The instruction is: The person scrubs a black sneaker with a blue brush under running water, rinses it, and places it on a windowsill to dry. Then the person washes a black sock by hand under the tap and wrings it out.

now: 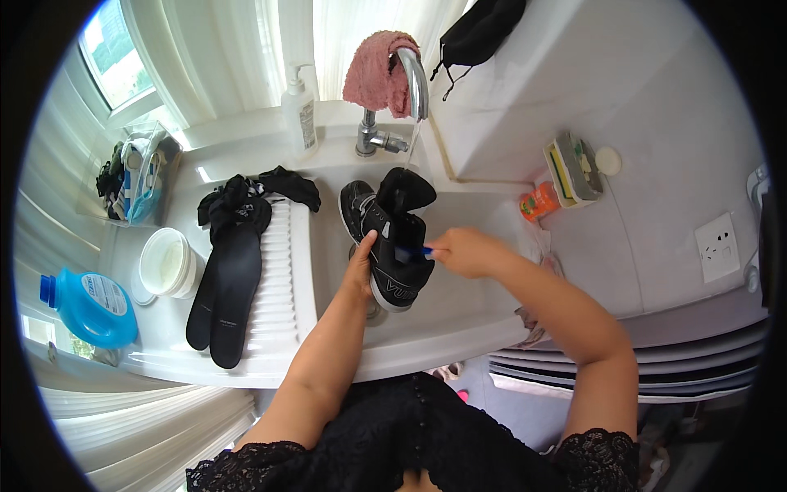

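Observation:
A black sneaker [384, 258] with a white sole edge is held tilted over the white sink basin [471, 316], its tongue pulled up and out. My left hand [359, 269] grips its near left side, thumb on the upper. My right hand [469, 252] is closed around the blue handle of what looks like a brush [427, 251]. The brush's far end reaches into the shoe's opening, so its bristles cannot be made out. Just beyond the shoe, a thin stream of water falls from the chrome faucet [416, 86].
Left of the basin, black insoles [234, 303] and black cloth [238, 209] lie on the ribbed washboard. Farther left are a white tub [168, 262], blue detergent jug [102, 307] and clear bin [143, 184]. A pump bottle [300, 115] stands behind; an orange bottle [539, 202] is right.

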A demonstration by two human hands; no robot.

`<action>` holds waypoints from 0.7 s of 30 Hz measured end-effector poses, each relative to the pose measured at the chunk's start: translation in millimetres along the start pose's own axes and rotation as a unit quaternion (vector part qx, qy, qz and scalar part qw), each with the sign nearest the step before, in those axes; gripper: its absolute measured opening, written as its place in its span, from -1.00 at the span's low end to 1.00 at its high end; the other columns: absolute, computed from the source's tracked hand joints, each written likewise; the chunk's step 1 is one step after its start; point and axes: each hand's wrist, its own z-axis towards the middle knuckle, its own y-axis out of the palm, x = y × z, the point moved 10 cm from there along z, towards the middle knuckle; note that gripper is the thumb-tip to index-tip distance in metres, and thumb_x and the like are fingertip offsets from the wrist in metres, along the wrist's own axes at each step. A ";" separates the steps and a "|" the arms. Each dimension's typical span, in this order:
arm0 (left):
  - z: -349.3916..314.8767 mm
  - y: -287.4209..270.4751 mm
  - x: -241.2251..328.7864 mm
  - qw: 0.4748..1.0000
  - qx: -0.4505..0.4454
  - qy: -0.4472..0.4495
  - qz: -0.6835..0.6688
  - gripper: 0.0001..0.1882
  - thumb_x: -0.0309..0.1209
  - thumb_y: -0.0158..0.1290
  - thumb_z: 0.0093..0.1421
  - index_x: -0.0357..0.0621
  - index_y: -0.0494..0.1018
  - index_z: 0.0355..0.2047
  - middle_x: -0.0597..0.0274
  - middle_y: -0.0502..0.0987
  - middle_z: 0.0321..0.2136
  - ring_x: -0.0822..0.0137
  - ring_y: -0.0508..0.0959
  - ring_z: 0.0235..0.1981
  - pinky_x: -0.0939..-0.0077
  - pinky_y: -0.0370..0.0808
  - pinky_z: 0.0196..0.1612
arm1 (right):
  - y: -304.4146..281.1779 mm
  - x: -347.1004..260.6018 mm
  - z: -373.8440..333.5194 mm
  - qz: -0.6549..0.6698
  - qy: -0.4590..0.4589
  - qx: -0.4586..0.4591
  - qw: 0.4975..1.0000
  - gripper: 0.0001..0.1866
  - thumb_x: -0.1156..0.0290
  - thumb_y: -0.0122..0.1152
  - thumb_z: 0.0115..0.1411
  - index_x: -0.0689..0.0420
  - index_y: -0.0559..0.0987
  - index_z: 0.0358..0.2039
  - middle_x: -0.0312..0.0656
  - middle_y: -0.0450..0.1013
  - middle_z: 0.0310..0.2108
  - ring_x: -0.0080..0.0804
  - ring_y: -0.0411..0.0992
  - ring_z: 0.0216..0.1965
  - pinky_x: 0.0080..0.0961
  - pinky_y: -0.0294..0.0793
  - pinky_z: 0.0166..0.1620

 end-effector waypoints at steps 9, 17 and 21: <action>5.3 0.4 -18.1 0.999 0.017 -0.030 0.018 -0.40 -0.06 0.20 0.09 -0.17 0.41 0.03 0.05 0.54 -0.09 0.10 0.57 -0.11 0.19 0.50 0.05 | 10.6 8.0 43.0 0.079 0.089 0.186 0.975 -0.66 0.29 0.01 0.20 -0.02 0.56 -0.03 0.03 0.53 -0.28 0.07 0.49 -0.24 -0.09 0.47 -0.16; -2.2 5.4 32.9 0.994 -0.035 0.102 0.018 0.02 0.51 -0.18 -0.04 -0.02 0.28 0.19 0.07 0.39 0.12 0.04 0.38 0.13 0.06 0.28 0.21 | -15.3 -32.7 -33.5 -0.014 -0.082 0.070 0.994 -0.65 0.27 -0.01 0.22 -0.03 0.56 -0.02 0.06 0.53 -0.38 0.06 0.48 -0.34 -0.09 0.46 -0.25; -8.7 22.9 8.6 0.994 0.006 0.043 0.099 0.03 0.51 -0.14 -0.06 -0.02 0.26 0.20 0.10 0.37 0.14 0.06 0.37 0.14 0.06 0.29 0.20 | 2.1 -46.3 8.7 0.003 -0.006 0.119 0.993 -0.61 0.34 -0.01 0.18 -0.04 0.50 0.04 0.04 0.54 -0.39 0.03 0.50 -0.32 -0.12 0.50 -0.25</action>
